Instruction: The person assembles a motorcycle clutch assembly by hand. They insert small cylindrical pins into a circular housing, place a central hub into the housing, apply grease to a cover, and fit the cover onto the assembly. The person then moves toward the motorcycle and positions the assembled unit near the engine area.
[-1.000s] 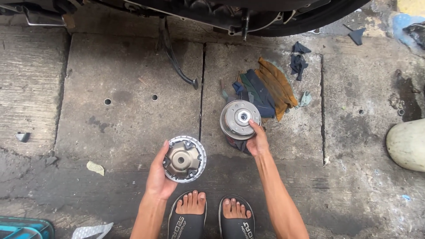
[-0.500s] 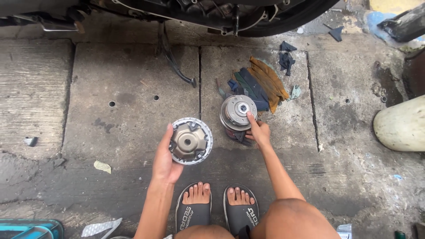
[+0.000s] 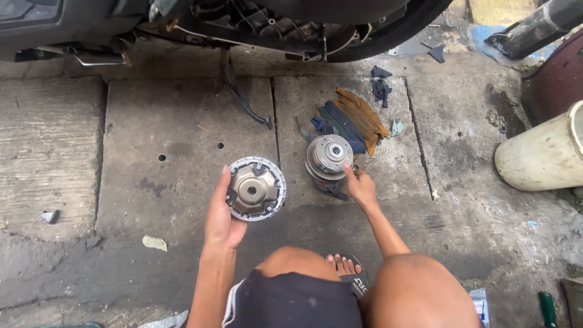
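Squatting on a stained concrete floor (image 3: 152, 121), a person holds a round metal pulley half (image 3: 255, 188) up in the left hand (image 3: 221, 215) at the centre of the frame, thumb and fingers wrapped around its left rim so that its hollow, toothed face points at the camera. Just right of it, the right hand (image 3: 361, 185) reaches forward, fingers loosely spread, with only the index fingertip touching the near edge of a second round assembly, a clutch drum (image 3: 328, 157), which rests on the concrete. Behind the drum, toward the upper centre, lies a heap of dark blue and brown rags (image 3: 355, 118), with smaller dark scraps beyond it. Across the top of the frame run the underside and black tyre (image 3: 388, 36) of a motor scooter, a curved black part (image 3: 243, 100) lying on the floor beneath it. A cream-coloured bucket (image 3: 540, 155) lies tipped at the right edge. The person's bare knees fill the bottom of the frame, with a sandalled foot (image 3: 343, 267) showing between them.
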